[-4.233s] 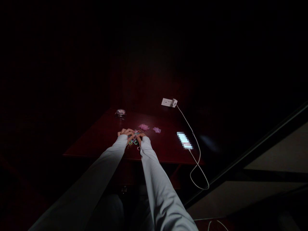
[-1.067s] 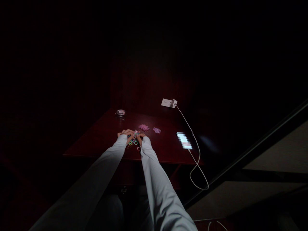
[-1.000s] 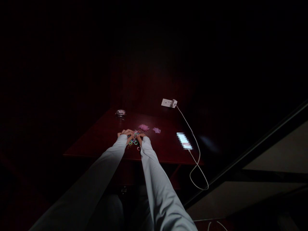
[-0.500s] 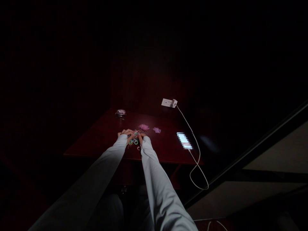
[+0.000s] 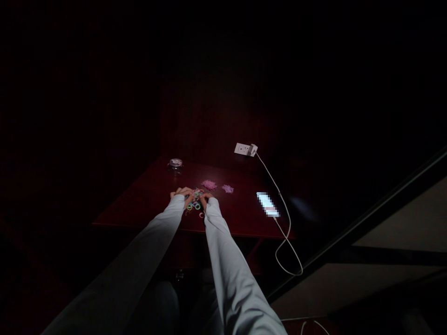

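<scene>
My left hand (image 5: 183,193) and my right hand (image 5: 206,198) meet over a small heap of coloured hair ties (image 5: 197,206) on the dark red table (image 5: 139,209). The fingers of both hands are bent and closed in at the heap. What lies between the fingertips is too small and dim to make out. Several ring-shaped ties in green, yellow and purple show between my wrists, and a pink hair tie (image 5: 201,215) lies a little nearer to me. Just beyond my hands sits a pile of small pink bands (image 5: 209,184), with a smaller purple pile (image 5: 227,189) to its right.
A round clear container (image 5: 175,164) stands at the back left of the table. On the right lies a lit phone (image 5: 268,204), its white cable (image 5: 288,218) looping past the table edge and up to a charger in the wall socket (image 5: 241,149). The surroundings are very dark.
My right fingers have shifted very slightly over the heap. Otherwise the hands, piles and phone stay where they were.
</scene>
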The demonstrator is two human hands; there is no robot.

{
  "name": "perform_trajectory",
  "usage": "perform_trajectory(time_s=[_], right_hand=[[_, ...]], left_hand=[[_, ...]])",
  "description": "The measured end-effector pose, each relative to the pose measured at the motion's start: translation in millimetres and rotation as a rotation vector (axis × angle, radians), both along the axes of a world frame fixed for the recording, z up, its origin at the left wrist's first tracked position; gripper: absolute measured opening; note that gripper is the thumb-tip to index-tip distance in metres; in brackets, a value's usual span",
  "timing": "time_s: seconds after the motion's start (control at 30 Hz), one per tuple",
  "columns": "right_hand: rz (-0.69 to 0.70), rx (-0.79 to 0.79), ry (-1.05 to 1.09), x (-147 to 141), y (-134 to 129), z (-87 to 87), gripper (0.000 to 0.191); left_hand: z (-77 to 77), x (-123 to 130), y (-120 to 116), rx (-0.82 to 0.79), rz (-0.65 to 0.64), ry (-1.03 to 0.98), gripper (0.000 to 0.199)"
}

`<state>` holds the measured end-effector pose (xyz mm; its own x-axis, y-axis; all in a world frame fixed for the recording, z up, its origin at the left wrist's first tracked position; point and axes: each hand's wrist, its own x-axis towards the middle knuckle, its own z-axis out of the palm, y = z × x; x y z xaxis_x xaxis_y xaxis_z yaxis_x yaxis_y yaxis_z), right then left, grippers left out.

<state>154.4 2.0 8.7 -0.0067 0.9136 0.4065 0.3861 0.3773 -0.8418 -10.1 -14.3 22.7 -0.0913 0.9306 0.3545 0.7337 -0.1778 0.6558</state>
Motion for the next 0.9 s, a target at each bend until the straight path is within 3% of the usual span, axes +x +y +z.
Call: perform_trajectory(time_s=[0.53, 0.9], right_hand=[[0.024, 0.002, -0.05, 1.4, 1.6, -5.7, 0.023], [-0.02, 0.059, -0.089, 1.5, 6.2, -14.7, 0.021]], left_hand=[[-0.5, -3.3, -0.7, 0.011, -0.044, 0.015, 0.017], [1.9, 2.1, -5.8, 0.035, 0.003, 0.018, 0.022]])
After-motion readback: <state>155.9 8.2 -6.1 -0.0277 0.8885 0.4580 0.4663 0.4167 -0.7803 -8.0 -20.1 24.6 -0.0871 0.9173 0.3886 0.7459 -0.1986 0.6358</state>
